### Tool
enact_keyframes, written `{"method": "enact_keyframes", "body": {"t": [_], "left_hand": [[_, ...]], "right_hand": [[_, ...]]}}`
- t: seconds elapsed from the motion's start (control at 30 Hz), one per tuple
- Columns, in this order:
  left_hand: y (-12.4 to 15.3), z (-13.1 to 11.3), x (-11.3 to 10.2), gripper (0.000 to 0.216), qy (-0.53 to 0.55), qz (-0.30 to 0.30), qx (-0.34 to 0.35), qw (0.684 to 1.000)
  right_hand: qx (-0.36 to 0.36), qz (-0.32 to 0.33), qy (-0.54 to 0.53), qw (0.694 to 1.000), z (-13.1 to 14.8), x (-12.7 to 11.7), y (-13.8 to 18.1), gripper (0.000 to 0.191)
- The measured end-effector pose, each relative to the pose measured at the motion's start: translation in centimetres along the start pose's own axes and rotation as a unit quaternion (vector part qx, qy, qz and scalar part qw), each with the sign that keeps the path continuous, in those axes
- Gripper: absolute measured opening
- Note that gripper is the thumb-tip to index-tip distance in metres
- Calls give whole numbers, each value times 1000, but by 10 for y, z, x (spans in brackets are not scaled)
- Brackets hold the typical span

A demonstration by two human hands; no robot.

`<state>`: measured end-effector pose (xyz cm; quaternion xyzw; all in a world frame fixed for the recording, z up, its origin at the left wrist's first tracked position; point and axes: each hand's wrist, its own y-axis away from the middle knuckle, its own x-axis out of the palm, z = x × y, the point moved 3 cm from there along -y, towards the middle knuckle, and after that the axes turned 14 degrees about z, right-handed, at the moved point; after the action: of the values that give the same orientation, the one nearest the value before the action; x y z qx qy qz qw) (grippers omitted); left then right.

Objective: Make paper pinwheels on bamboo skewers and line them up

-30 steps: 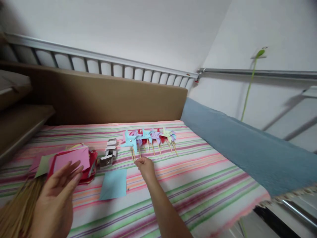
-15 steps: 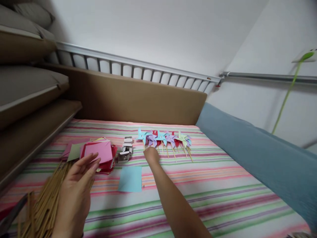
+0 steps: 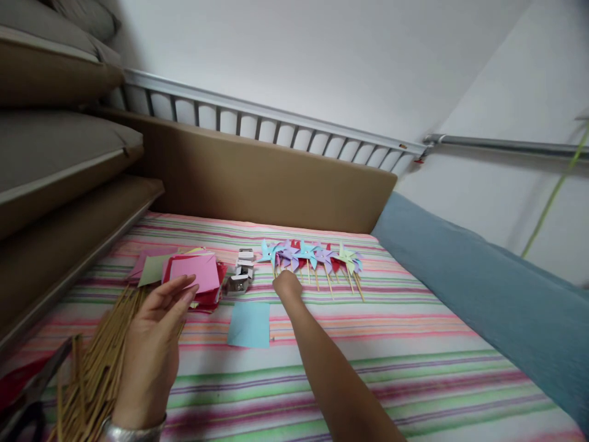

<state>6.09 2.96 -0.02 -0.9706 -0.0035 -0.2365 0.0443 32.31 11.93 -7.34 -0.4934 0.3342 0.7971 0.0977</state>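
My right hand [image 3: 288, 287] is closed around the stick end of a light-blue paper pinwheel [image 3: 269, 252], at the left end of a row of pinwheels. Beside it stand purple pinwheels [image 3: 323, 255], another blue one [image 3: 307, 252] and a pale green one [image 3: 348, 259], with red ones partly hidden between. My left hand [image 3: 154, 344] holds nothing, its fingers stretched and parted in front of a stack of coloured paper squares [image 3: 196, 273]. Between my hands, a single blue paper square [image 3: 249, 325] lies flat on the striped cloth [image 3: 257, 393].
Wooden sticks [image 3: 103, 362] lie in a bundle under and left of my left wrist, with scissors [image 3: 41, 380] beside them. Small white and grey boxes [image 3: 242, 273] stand right of the paper stack. A brown panel [image 3: 257, 178] bounds the back; a blue padded edge [image 3: 464, 264] runs along the right.
The view has shifted, so everything sits slightly to the right. My right hand stays at the blue pinwheel's stick, and my left hand keeps nearly the same pose.
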Motion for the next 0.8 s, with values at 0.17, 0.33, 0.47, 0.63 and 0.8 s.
{"method": "enact_keyframes", "body": {"t": [0.17,0.33,0.47,0.63,0.8], "left_hand": [[1,0,1,36,1,2,8,1000],[1,-9,-4,25,13,2,36,999],[-1,-16,-9,19,22,10,87,996],[0,-19,-14,20,34,7,100,994],[1,-16,-13,19,42,2,91,995]], "right_hand": [[-8,23,-9,1000,5,-6,6,29],[-56,11,-19,998,-5,-9,25,23],[-118,14,-46,992,-26,6,53,18],[-121,33,-93,988,-42,35,68,29],[-96,24,-134,986,-32,54,53,55]]}}
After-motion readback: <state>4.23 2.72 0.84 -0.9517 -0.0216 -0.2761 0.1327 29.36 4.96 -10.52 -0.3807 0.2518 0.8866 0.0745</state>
